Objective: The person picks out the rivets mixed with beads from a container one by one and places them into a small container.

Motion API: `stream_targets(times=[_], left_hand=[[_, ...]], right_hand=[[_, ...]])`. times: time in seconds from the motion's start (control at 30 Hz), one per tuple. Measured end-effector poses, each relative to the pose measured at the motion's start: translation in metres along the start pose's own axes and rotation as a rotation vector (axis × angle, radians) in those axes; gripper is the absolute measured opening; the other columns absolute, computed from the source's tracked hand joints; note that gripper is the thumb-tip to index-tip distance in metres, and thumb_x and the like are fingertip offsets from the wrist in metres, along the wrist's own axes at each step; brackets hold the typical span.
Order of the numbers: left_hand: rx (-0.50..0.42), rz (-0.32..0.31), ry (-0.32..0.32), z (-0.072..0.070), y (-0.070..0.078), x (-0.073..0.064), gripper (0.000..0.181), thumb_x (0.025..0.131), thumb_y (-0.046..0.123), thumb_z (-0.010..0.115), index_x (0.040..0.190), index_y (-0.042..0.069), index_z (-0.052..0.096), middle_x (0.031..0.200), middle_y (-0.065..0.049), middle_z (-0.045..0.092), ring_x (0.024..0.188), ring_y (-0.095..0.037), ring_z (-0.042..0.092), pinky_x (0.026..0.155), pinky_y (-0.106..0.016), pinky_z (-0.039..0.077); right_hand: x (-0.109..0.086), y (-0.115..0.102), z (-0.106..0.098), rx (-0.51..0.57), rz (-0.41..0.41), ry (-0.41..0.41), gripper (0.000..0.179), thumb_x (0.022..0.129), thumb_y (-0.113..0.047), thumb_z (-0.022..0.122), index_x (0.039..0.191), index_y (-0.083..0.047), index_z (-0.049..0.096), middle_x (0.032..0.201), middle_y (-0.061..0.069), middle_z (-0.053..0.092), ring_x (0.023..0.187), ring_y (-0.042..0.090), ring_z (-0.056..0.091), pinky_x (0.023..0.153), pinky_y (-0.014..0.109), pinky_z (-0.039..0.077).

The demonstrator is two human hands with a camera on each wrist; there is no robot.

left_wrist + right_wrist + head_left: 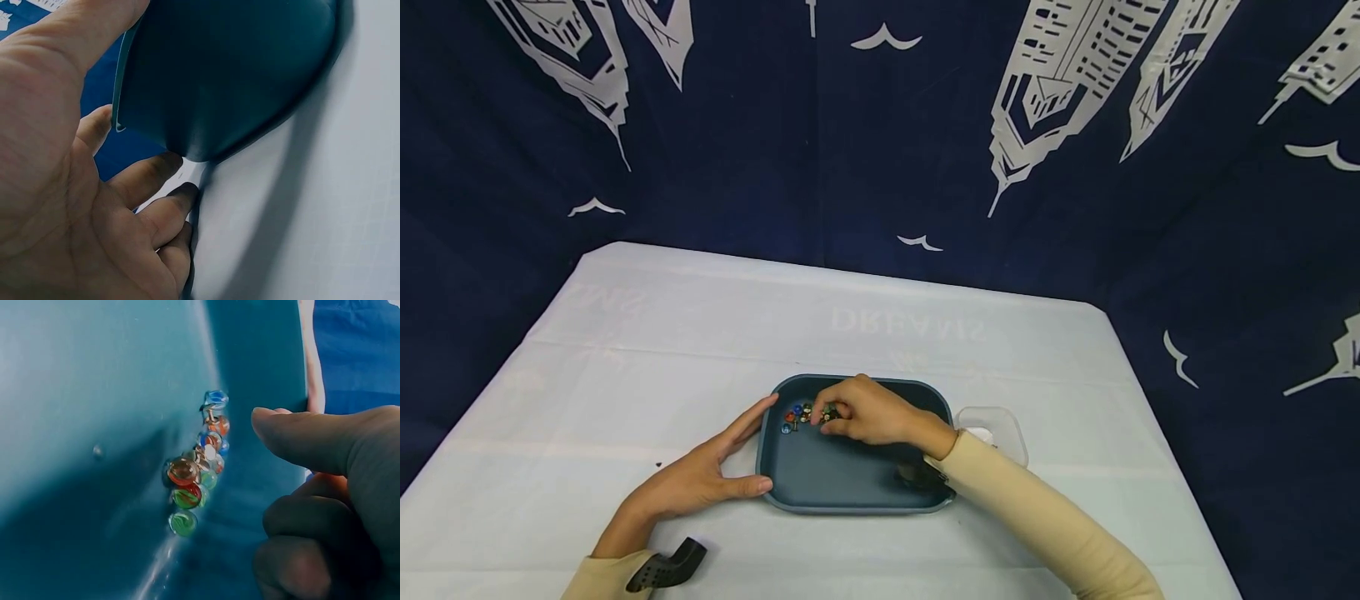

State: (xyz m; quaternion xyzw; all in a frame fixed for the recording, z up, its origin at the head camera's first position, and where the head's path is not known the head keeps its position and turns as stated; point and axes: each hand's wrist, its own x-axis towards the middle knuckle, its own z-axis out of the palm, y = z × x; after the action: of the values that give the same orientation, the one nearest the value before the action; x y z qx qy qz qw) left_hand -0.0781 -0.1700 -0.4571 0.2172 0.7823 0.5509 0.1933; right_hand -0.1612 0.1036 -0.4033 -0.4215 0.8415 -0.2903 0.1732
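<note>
A dark blue-green tray (850, 483) lies on the table, and a cluster of glass marbles (184, 472) sits along one inner edge of it. My left hand (692, 479) touches the tray's left side, fingers and thumb spread along the rim; the left wrist view shows its palm (56, 187) beside the tray wall (219, 81). Over the marbles hovers my right hand (868, 412). Its thumb (306, 440) points toward them while its other fingers (306, 525) bend inward. Whether anything is between thumb and index finger is hidden.
A clear plastic box (1011, 429) stands just right of the tray, partly behind the right forearm. On the white table (662, 367) a tiny dark speck (658, 464) lies left of the left hand. A dark blue printed cloth (760, 150) hangs beyond the table.
</note>
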Motion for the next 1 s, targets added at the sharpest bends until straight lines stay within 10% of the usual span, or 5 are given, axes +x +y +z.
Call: stream_targets(times=[0.33,1.0], left_hand=[[-0.008,0.006,-0.007,0.0,0.0,0.0,0.095,0.093,0.021,0.074,0.161,0.038,0.009,0.169,-0.012,0.008,0.152,-0.043,0.016,0.11,-0.077,0.014],[0.004,-0.007,-0.003,-0.001,0.003,-0.001,0.096,0.093,0.021,0.074,0.161,0.039,0.009,0.168,-0.012,0.009,0.151,-0.044,0.017,0.108,-0.078,0.016]], right_hand=[[0.015,-0.001,0.011,-0.003,-0.006,-0.017,0.011,0.092,-0.008,0.072,0.103,-0.009,0.075,0.048,-0.01,0.037,0.041,0.001,0.032,0.055,0.017,0.037],[0.031,0.003,0.026,-0.067,0.07,-0.027,0.016,0.092,-0.009,0.073,0.108,-0.01,0.075,0.049,-0.008,0.046,0.042,-0.001,0.037,0.05,0.014,0.037]])
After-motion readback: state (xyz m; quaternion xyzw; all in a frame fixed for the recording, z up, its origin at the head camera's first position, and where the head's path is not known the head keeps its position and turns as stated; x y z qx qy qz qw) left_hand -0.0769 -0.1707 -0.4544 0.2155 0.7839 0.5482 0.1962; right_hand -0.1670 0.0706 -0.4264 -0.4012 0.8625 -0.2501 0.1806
